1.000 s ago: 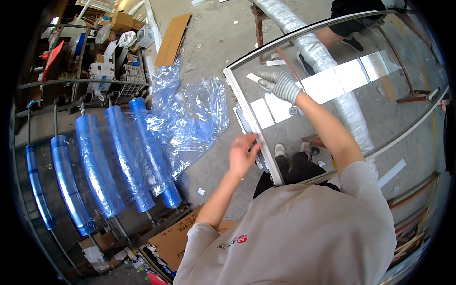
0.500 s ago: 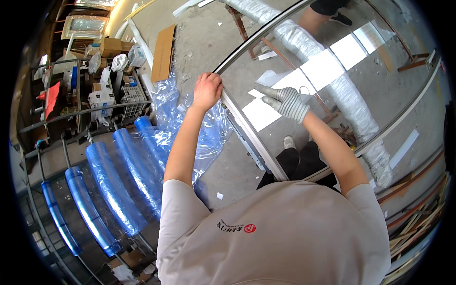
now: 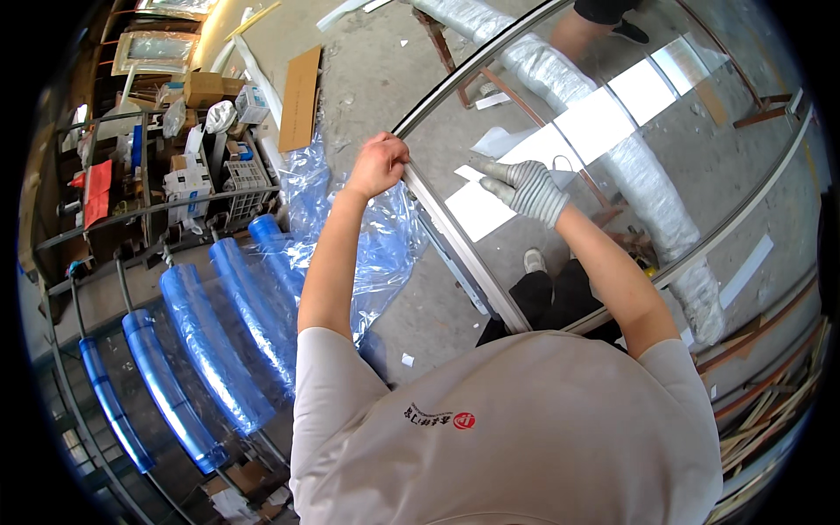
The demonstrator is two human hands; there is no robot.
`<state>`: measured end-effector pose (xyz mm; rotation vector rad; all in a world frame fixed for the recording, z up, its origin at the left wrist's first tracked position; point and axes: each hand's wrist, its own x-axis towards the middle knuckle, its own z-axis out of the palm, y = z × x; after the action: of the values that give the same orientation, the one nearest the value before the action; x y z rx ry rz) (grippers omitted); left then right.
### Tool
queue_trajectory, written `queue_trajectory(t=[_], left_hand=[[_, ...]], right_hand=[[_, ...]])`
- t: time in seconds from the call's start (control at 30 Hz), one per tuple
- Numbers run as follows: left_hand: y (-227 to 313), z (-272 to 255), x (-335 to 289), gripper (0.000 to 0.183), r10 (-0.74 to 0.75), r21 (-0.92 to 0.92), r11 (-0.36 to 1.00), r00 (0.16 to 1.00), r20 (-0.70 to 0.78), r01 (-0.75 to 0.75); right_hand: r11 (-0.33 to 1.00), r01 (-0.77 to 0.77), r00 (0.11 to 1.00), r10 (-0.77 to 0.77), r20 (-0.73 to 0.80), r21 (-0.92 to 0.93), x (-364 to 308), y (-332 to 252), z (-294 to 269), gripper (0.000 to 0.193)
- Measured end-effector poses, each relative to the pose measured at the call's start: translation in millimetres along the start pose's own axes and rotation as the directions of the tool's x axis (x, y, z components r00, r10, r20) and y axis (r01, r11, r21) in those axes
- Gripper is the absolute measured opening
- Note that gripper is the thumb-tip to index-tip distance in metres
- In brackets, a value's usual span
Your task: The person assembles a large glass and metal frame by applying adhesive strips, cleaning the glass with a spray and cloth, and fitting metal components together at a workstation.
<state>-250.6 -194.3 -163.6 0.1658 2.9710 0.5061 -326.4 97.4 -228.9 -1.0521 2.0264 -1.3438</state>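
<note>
A large framed glass panel point(image 3: 612, 206) lies in front of me, with a metal frame along its edges. My bare left hand point(image 3: 379, 166) grips the frame's left side point(image 3: 435, 210) near its far left corner, the fingers curled over the edge. My right hand point(image 3: 529, 191) wears a grey-and-white striped glove. It rests over the glass on the left part of the panel, fingers stretched out to the left and holding nothing. Through the pane show the floor, my shoe point(image 3: 534, 260) and a bright white reflection point(image 3: 621, 105).
Rolls of blue film point(image 3: 214, 337) hang on a rack at the left, with loose clear film point(image 3: 381, 254) beside them. Shelves hold boxes point(image 3: 188, 188). A cardboard strip point(image 3: 300, 98) lies on the floor. A wrapped bundle point(image 3: 652, 192) shows beneath the glass. Another person's leg point(image 3: 582, 33) appears at the top.
My left wrist has turned slightly while that hand stays at the frame. The gloved right hand and the panel have hardly moved.
</note>
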Motion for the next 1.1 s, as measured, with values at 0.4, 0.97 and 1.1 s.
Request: queue_trajectory(t=[0.4, 0.97, 1.1], left_hand=[[-12, 23, -25, 0.009, -0.381, -0.469, 0.840, 0.912, -0.150, 0.274], [31, 44, -29, 0.025, -0.305, 0.228, 0.864, 0.827, -0.472, 0.448], [11, 43, -70, 0.027, -0.475, 0.282, 0.723, 0.750, -0.460, 0.630]], right_hand=[[0.998, 0.021, 0.999, -0.018, 0.042, -0.066, 1, -7, -4, 0.033], [0.995, -0.079, 0.995, 0.083, 0.063, -0.060, 3, -17, -7, 0.034], [0.979, -0.166, 0.986, 0.165, -0.016, -0.117, 15, -29, 3, 0.037]])
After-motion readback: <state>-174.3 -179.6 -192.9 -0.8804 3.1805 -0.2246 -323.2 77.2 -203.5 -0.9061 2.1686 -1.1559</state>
